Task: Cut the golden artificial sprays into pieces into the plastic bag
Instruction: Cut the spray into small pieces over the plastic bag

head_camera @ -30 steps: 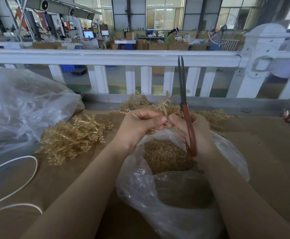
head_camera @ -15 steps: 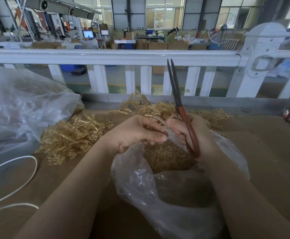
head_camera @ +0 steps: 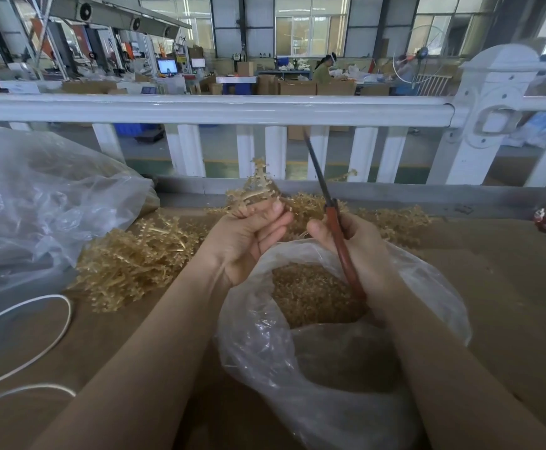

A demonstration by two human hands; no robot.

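Golden cut pieces (head_camera: 310, 293) fill the bottom of the clear plastic bag (head_camera: 297, 378) that sits open-mouthed on the brown table (head_camera: 492, 287), nearest the person. Just above the bag's mouth both hands work. The left hand (head_camera: 248, 241) pinches a golden spray (head_camera: 258, 186) between thumb and fingertips, its branched tip standing up past the fingers. The right hand (head_camera: 359, 251) is wrapped around the red handles of a pair of scissors (head_camera: 330, 216), whose dark blades look pressed together and point up and away, tilted slightly left. The blades stand just beside the spray, not touching it as far as I can see.

To the left, a heap of uncut golden sprays (head_camera: 135, 258) lies on the table, and more sprays (head_camera: 395, 219) stretch along the far edge behind the hands. A white cord (head_camera: 54, 326) loops near the left edge, and a large crumpled plastic sheet (head_camera: 37, 206) bulges beyond it. Farther back, a white railing (head_camera: 200, 108) runs across, with a workshop floor behind it.
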